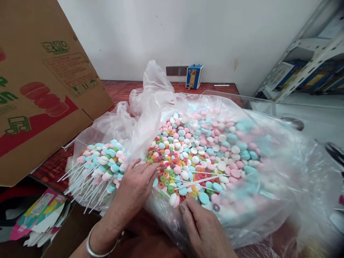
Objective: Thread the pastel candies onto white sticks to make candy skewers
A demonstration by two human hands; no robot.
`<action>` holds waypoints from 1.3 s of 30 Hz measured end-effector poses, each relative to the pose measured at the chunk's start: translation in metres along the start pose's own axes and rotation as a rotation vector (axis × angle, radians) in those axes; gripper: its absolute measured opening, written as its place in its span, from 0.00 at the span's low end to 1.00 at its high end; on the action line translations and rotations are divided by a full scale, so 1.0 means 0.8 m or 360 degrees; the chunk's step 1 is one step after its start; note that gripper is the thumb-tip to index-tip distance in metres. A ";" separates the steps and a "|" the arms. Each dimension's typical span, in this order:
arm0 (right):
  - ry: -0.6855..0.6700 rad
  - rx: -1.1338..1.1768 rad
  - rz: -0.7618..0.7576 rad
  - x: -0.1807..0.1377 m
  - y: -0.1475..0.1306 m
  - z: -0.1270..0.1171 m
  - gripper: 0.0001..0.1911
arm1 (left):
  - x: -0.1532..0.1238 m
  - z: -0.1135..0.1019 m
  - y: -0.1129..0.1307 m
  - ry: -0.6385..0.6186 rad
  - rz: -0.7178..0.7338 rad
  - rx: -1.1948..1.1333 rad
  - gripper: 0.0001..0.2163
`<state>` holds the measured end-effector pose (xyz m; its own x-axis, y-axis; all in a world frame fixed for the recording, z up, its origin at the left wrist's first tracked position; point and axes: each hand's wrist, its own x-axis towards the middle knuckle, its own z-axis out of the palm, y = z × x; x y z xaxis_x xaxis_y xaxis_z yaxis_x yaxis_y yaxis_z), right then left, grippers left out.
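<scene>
A large clear plastic bag (271,168) lies open in front of me, filled with pink, blue and white disc candies (215,147) and small coloured ring candies (166,175). My left hand (137,186) reaches into the rings with its fingers stretched out, a silver bangle on its wrist. My right hand (201,225) rests at the bag's near edge, fingertips at a few thin white sticks (196,181) lying across the candy. To the left sits a pile of finished candy skewers (99,168) with their white sticks pointing toward me.
A big printed cardboard box (40,89) leans at the left. Colourful flat cartons (40,215) lie below it. A blue and white device (194,76) stands by the wall on the wooden table (120,89). Metal shelving (309,64) is at the right.
</scene>
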<state>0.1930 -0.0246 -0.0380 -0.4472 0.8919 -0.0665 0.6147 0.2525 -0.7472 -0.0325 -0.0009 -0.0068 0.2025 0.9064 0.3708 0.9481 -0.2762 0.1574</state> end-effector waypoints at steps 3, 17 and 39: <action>-0.0027 -0.0072 -0.0017 -0.008 0.004 0.005 0.15 | -0.003 -0.004 -0.001 -0.0053 -0.0039 0.0055 0.10; 0.0662 -0.1306 -0.0240 0.036 -0.008 -0.032 0.09 | 0.033 0.023 0.004 -0.0130 0.0042 0.0000 0.08; 0.0636 -0.1192 -0.0169 0.034 -0.019 -0.024 0.10 | 0.038 0.019 0.000 -0.0099 -0.0208 -0.0673 0.05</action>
<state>0.1838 0.0032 -0.0162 -0.3505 0.8794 0.3221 0.9127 0.3979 -0.0930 -0.0227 0.0315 -0.0098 0.1139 0.9563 0.2692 0.7857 -0.2526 0.5646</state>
